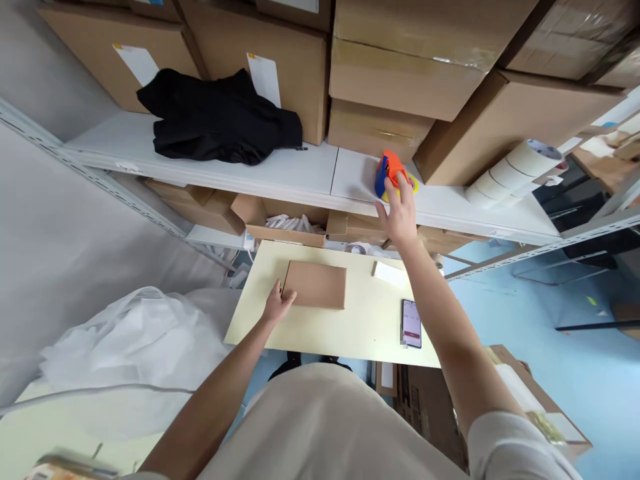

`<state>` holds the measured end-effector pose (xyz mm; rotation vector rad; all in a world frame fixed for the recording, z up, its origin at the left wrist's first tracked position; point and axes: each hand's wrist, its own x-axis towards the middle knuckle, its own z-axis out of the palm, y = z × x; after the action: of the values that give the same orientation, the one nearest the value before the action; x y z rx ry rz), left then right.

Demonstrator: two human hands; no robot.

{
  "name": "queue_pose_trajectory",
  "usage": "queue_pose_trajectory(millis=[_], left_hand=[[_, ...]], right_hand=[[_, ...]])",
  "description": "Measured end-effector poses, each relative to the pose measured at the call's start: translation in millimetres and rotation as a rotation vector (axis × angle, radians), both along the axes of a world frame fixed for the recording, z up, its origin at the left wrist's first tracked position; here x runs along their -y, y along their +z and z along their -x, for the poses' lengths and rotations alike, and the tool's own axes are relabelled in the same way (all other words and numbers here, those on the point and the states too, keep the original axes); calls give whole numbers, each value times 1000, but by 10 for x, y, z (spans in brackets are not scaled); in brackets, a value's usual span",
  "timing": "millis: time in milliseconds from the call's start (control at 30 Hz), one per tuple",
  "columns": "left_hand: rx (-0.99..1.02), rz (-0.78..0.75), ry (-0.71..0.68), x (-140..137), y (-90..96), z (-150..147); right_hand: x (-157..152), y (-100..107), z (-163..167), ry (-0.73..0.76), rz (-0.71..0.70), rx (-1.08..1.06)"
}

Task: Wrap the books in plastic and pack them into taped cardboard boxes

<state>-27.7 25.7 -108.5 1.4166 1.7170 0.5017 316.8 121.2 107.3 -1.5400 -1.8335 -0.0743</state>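
A small closed cardboard box (317, 285) lies flat on the pale yellow table (363, 333). My left hand (278, 305) grips its left edge, thumb over the top face and fingers along the side. Up on the white shelf stands an orange and blue tape dispenser (393, 167) with a yellow roll in it. My right hand (400, 212) reaches up to this dispenser; its fingers stretch over the front and seem to touch it, while the thumb is spread to the left. Whether the fingertips press on the dispenser is hard to see.
A phone (411, 324) and a small white box (389, 273) lie on the table's right side. Black clothing (220, 120), large cartons (390, 80) and white tape rolls (515, 172) occupy the shelf (300, 173). White plastic wrap (135, 333) is piled at left.
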Motion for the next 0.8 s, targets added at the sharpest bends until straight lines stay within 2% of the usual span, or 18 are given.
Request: queue_pose_trajectory(millis=[67, 100, 200, 267, 333, 367, 433, 633, 733, 800], left_hand=[[70, 49, -7, 36, -52, 66], [93, 68, -22, 52, -70, 94], [62, 17, -77, 85, -76, 134], [14, -55, -143, 91, -34, 119], [-25, -98, -203, 89, 44, 88], [-42, -102, -217, 84, 95, 73], [-56, -119, -212, 68, 215, 56], [158, -173, -223, -22, 558, -44], [153, -140, -224, -51, 599, -216], [130, -84, -234, -56, 562, -336]], right_hand=[[569, -457, 157, -68, 37, -153], [868, -753, 252, -100, 115, -234], [1609, -1687, 580, -169, 519, -449], [1870, -2149, 802, -122, 709, -535], [1961, -2381, 987, -90, 750, -639], [1970, -2413, 1052, -84, 726, -686], [1974, -2352, 1111, -114, 633, -754], [2149, -1839, 922, -388, 494, -827], [2179, -1684, 832, -507, 505, -754], [2153, -1657, 776, -551, 549, -684]])
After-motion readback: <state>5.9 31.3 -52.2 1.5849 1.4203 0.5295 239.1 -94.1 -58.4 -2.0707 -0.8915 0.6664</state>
